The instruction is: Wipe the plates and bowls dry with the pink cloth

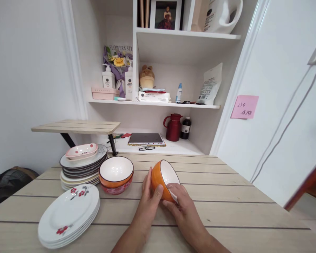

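Cupping tilted orange bowl (157, 180): L hand (148, 196) fingers part-curled round outer side; R hand (183, 203) fingers bent over rim, pinching white wipe (173, 195) against it. Bowl's over worktop (231, 207), approx. mid; to L, bowl stack (116, 172) & flower-print plates (65, 214), latter nearer.

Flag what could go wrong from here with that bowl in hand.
1. The orange bowl is tilted between the left grip and right grip; if either loosens, it might slip and knock the tabletop.
2. The stacked bowls sit close by on the left, so a swing that way could chip a rim.
3. A small dish tops the plate stack; a bump might shift it.
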A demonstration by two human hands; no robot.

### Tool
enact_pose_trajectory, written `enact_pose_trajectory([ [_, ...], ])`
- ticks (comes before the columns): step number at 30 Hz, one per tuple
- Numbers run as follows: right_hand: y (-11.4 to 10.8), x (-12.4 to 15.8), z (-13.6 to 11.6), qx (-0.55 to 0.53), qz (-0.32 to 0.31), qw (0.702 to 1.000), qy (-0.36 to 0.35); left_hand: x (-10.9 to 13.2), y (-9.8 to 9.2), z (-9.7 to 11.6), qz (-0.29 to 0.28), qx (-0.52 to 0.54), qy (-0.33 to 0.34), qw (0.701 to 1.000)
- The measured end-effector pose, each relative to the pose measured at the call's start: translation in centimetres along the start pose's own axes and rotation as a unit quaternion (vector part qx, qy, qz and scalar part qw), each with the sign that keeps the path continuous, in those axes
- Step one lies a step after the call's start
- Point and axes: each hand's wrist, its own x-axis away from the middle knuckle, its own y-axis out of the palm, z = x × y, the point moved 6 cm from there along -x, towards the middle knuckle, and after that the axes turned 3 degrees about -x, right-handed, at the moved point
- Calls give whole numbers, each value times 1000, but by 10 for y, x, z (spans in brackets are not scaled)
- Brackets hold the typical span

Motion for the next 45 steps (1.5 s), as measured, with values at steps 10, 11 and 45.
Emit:
enact_pose_trajectory([
  [10, 15, 3, -22, 183, -96, 977, -49, 9, 8, -1, 26, 43, -42, 998],
  [11, 16, 3, -24, 194, -107, 973, -58, 9, 6, 1, 32, 39, -34, 998],
  [45, 10, 4, -26, 200, -128, 970, -50, 1, -13, 2, 21, 17, -23, 999],
])
